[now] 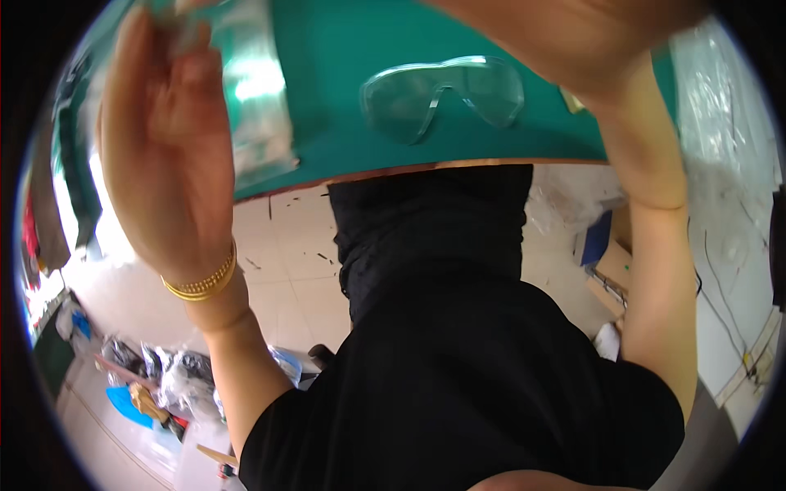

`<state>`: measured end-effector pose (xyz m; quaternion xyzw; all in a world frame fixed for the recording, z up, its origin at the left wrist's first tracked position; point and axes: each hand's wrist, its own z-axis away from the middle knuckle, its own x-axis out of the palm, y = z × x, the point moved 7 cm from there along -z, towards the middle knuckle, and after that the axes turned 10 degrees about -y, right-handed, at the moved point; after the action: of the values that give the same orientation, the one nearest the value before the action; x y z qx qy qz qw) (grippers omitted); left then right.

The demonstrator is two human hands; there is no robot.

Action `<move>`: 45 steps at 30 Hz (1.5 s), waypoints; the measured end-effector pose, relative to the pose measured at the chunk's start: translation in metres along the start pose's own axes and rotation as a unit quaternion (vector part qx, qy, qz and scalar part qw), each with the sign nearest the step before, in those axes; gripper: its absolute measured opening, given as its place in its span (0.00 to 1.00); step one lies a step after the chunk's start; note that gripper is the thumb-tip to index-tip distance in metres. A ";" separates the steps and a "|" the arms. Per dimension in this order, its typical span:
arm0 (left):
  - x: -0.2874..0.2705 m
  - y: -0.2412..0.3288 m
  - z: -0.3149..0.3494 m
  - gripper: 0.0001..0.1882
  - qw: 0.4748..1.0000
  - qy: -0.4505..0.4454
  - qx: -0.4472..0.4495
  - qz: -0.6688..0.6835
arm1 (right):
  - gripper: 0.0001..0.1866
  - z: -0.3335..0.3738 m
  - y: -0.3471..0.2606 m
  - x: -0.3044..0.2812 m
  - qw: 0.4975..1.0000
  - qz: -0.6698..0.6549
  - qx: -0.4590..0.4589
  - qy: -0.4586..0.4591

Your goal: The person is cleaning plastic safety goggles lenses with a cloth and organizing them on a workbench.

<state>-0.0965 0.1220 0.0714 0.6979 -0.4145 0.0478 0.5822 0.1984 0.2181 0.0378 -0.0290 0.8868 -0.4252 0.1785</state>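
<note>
A clear goggle lens (pixel 397 94) with a nose notch lies on the green tabletop (pixel 327 49) near its front edge. My left hand (pixel 168 155), with gold bangles at the wrist, is raised at the left, palm turned inward. Its fingertips are smeared by motion at the upper edge, so whatever may be in them cannot be made out. Clear plastic packaging (pixel 258 90) lies on the table beside that hand. At the upper right, my right hand (pixel 565 41) is close to the camera and blurred. Its fingers do not show.
A small pale piece (pixel 571 100) lies partly hidden by my right hand. Clear plastic sheeting (pixel 720 98) hangs or lies at the far right. Below the table are a cardboard box (pixel 612 266) on the right and plastic bags (pixel 180 380) on the left floor.
</note>
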 end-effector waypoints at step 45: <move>0.043 -0.123 0.027 0.22 0.845 0.194 -0.200 -0.456 | 0.11 0.164 -0.063 -0.001 0.852 0.012 0.520 0.065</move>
<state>-0.0013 0.0734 -0.0088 0.6530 0.0711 -0.1728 0.7340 0.2489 0.0560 -0.0083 0.1066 0.5461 -0.8231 0.1142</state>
